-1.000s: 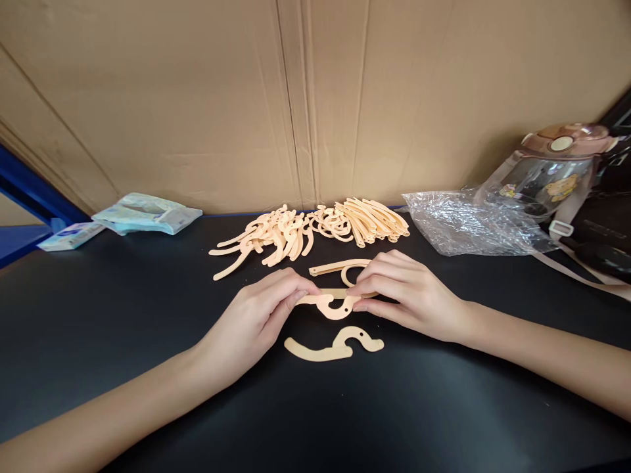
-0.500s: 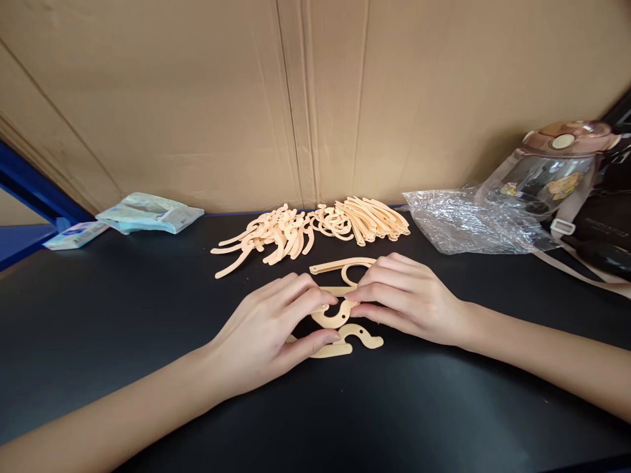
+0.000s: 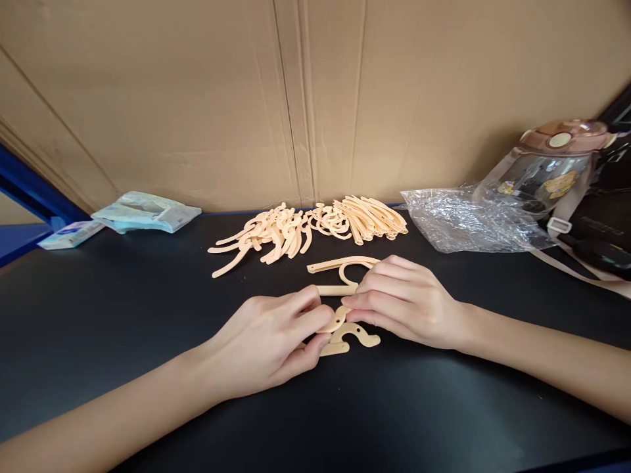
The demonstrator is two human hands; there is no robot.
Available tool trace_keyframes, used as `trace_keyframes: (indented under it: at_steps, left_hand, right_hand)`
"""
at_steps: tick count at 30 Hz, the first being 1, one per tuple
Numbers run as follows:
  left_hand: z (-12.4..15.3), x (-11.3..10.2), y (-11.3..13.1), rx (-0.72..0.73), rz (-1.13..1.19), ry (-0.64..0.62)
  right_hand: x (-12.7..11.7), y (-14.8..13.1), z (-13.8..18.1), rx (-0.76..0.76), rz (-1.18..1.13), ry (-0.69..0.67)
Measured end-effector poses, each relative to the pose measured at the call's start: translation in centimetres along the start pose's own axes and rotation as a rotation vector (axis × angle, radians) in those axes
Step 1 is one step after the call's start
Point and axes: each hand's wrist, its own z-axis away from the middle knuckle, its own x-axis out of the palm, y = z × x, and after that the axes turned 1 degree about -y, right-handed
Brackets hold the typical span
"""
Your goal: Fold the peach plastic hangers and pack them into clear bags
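My left hand [image 3: 269, 341] and my right hand [image 3: 401, 302] meet at the middle of the black table [image 3: 148, 315]. Between their fingertips they pinch a small curved peach-coloured plastic piece [image 3: 336, 320]. A second curved piece with a hole [image 3: 362, 336] lies flat just below it, partly under my left fingers. A hook-shaped piece [image 3: 340, 266] rests on the table behind my right hand. Farther back a pile of several like pieces [image 3: 305, 226] is spread along the cardboard wall.
A crumpled clear plastic bag [image 3: 463, 220] and a clear drinking bottle with a pink lid [image 3: 547, 167] sit at the right. Pale blue packets [image 3: 145, 212] lie at the back left. A cardboard wall [image 3: 315, 98] closes the back.
My left hand has slid down and right, over the loose piece on the table. The held piece has moved nearer and is now tilted between both hands' fingertips.
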Motion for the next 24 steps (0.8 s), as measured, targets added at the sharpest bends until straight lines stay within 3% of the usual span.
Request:
trace_keyframes:
  at_steps: [8, 15, 19, 24]
  left_hand:
    - [0.1, 0.0, -0.1, -0.016, 0.066, 0.003]
    - [0.9, -0.6, -2.2, -0.199, -0.199, 0.176]
    - [0.9, -0.5, -3.4, -0.321, -0.154, 0.129]
    - [0.7, -0.4, -3.0, -0.365, -0.059, 0.065]
  right_hand:
    - [0.2, 0.1, 0.1, -0.002, -0.025, -0.03]
    - [0.5, 1.1, 0.6, 0.316, -0.229, -0.125]
    - [0.6, 1.7, 0.9, 0.338, -0.226, -0.209]
    - [0.2, 2.3, 1.3, 0.337, -0.239, -0.287]
